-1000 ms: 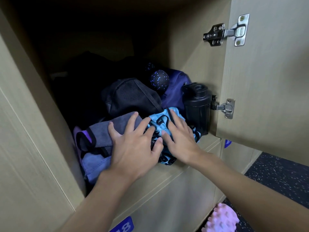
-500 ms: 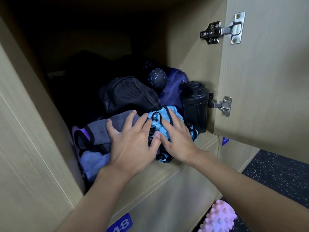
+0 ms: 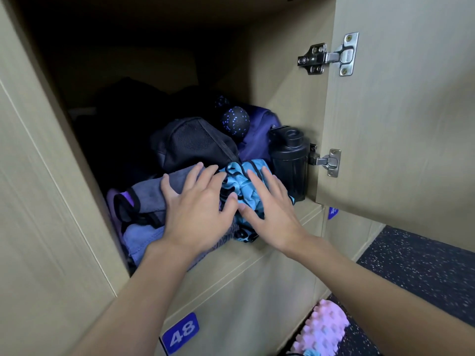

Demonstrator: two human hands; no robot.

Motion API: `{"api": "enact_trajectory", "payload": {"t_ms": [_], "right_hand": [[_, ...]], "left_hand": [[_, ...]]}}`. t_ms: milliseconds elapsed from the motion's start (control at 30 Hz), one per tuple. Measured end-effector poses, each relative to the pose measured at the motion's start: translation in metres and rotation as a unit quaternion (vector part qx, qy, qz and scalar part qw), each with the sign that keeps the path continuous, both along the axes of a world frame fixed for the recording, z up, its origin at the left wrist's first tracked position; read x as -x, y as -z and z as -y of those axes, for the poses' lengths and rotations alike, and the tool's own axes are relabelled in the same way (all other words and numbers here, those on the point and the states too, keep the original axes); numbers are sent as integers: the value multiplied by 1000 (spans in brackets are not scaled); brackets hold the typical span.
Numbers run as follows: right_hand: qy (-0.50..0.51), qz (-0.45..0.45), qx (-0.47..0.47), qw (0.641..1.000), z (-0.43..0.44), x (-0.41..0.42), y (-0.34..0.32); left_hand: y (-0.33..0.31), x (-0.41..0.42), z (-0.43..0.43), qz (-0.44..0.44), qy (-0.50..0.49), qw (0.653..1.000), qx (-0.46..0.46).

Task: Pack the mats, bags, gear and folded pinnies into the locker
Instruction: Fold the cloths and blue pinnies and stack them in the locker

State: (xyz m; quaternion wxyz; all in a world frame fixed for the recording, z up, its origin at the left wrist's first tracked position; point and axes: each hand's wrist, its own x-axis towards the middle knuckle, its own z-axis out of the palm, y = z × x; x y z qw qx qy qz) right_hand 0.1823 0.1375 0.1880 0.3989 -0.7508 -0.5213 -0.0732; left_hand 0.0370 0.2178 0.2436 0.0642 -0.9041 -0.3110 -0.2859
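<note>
Left hand (image 3: 198, 214): fingers spread, flat on grey folded pinny (image 3: 151, 196). Right hand (image 3: 270, 209): fingers straight, flat on blue pinny (image 3: 239, 183). I see neither gripping; both at locker (image 3: 282, 86) mouth.

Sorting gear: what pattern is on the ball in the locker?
Ball: black, blue speckles; head view.

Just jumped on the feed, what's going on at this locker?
A person has both hands flat on folded fabric at the front of the open locker: the left hand on the grey black-trimmed cloth, the right hand on the light blue pinny. Behind them sit a black mesh bag, a blue-speckled ball, a purple bag and a black bottle. A pink spiky roller lies on the floor outside, not yet packed.
</note>
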Motion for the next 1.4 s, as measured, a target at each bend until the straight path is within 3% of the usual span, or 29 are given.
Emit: {"api": "enact_trajectory", "payload": {"t_ms": [600, 700, 833, 967, 1133, 1267, 1400], "right_hand": [[29, -62, 0, 998, 68, 24, 9], [46, -88, 17, 995, 94, 32, 26], [69, -118, 56, 989, 138, 42, 70], [79, -178, 121, 973, 183, 55, 126], [69, -250, 186, 948, 225, 75, 203], [41, -357, 236, 903, 246, 101, 258], [46, -408, 276, 869, 253, 128, 299]], "left_hand": [[-2, 20, 48, 81, 101, 990, -48], [15, 16, 69, 96, 165, 981, 25], [72, 16, 110, -13, 205, 964, 168], [141, 24, 128, -156, 175, 945, 229], [227, 28, 145, -217, 141, 911, 321], [291, 51, 159, -259, 142, 874, 385], [332, 82, 173, -289, 159, 829, 451]]}}
